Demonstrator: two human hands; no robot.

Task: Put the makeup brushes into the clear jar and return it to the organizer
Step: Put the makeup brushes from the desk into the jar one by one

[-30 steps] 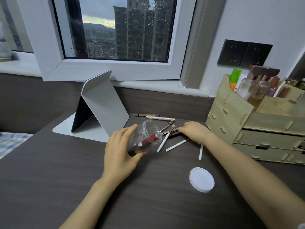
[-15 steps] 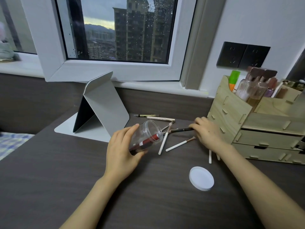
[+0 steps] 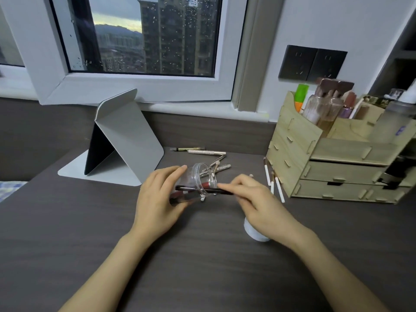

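Note:
My left hand [image 3: 157, 199] grips the clear jar [image 3: 198, 176], tilted with its mouth toward the right. A red-handled brush [image 3: 206, 185] lies inside it. My right hand [image 3: 258, 199] pinches a dark-handled makeup brush [image 3: 222, 192] whose front half is inside the jar mouth. Three white-handled brushes [image 3: 273, 181] lie on the desk beside the wooden organizer [image 3: 292, 149]. More metallic brushes [image 3: 216, 167] lie behind the jar. The white jar lid [image 3: 253, 233] lies on the desk, partly hidden under my right wrist.
A folded grey tablet stand [image 3: 126, 140] sits at the back left. Two pens [image 3: 198, 150] lie near the back wall. The organizer's top holds bottles [image 3: 324, 104] and cosmetics, and a frosted bottle [image 3: 396, 122] stands at its right.
My right hand picked up a dark-handled brush near the organizer and carried it left into the jar mouth. The white brushes shifted toward the organizer. The jar stayed tilted in my left hand.

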